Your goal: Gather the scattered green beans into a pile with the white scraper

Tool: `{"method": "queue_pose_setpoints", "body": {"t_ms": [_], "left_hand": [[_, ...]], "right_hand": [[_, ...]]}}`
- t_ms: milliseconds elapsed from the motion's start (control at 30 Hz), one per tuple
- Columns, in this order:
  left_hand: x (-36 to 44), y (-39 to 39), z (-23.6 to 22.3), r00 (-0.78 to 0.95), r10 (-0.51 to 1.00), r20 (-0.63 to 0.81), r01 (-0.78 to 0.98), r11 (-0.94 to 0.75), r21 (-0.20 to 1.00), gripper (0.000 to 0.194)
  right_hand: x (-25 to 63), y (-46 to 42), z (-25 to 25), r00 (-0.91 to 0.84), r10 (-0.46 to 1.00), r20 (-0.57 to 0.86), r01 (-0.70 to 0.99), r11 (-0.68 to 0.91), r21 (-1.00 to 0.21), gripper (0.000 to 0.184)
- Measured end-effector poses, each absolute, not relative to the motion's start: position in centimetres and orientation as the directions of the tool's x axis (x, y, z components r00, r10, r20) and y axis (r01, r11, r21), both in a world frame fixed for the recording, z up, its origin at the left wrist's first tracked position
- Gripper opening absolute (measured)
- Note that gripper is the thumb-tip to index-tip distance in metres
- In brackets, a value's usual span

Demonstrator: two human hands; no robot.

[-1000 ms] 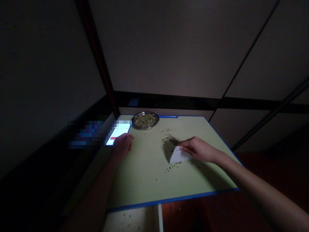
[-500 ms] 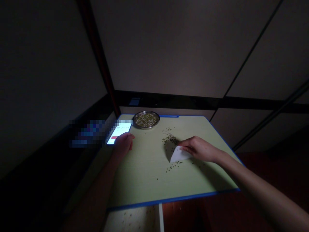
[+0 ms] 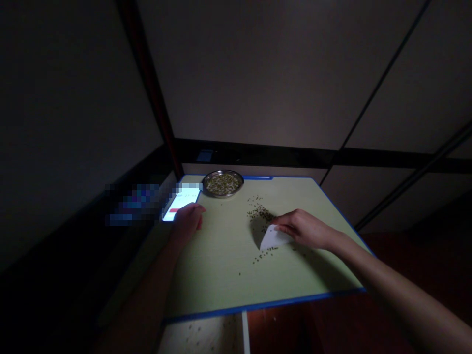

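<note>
Nearest, an open drawer or box [image 3: 245, 334], pale w/ dark specks inside, is seen below the surface [image 3: 217, 265], which is pale yellow-green & edged in blue. On it, a lone bit [image 3: 239, 274] is left apart; a bit farther back, a thin, broken near row of bits [image 3: 273, 249] is strewn just below the white card [image 3: 273, 239].

The card looks thin, flat & plain, w/ a slanted L edge, a pointed lower corner & a tiny dark dot near the top; it's held tilted, & a shadow is cast to its L. Its upper part is pinched by the R hand [image 3: 306, 228], grip closed on it btwn thumb & fingers.

By the phone [image 3: 188, 196], whose lower end is overlapped by the L hand [image 3: 189, 219], fingers are curled; whether anything's gripped can't be told. Screen's lit white w/ a red button, top pixelated.

Beyond the card, the main patch of bits [image 3: 260, 213] is heaped: small, roundish, dark greenish, densest by the R fingertips, thinning outward. Farthest on the surface, a round metal dish [image 3: 223, 196] is filled w/ similar greenish bits & paler ones.
</note>
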State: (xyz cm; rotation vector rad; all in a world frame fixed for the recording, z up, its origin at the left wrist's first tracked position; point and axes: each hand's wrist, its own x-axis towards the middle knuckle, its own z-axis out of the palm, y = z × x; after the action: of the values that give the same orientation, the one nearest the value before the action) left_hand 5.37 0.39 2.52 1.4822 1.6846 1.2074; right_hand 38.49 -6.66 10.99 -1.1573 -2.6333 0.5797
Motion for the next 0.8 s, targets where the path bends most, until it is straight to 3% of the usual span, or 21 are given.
{"method": "queue_pose_setpoints", "body": {"t_ms": [800], "left_hand": [[5.3, 0.5, 2.3, -0.193, 0.972, 0.132, 0.434, -0.036, 0.9, 0.017]], "right_hand": [[37.0, -8.2, 11.1, -0.647, 0.762, 0.032, 0.697, 0.607, -0.382, 0.024]]}}
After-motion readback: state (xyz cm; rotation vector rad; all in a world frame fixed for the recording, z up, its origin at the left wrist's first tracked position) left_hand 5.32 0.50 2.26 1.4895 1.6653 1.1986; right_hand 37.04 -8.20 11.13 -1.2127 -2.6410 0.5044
